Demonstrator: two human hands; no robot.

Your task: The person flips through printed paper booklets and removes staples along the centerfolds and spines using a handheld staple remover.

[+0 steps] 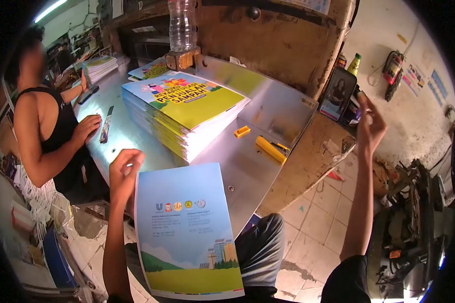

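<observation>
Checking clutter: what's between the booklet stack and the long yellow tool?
A small yellow object, lying on the metal tabletop between stack and tool; seen in the head view.

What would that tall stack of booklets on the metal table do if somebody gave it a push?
The stack probably feels heavy for its size, being densely layered paper. Pushed near the top, it would likely shear or fan out, since its side shows many separate layers. Its base may slide fairly easily, as the metal table looks smooth and shiny.
</observation>
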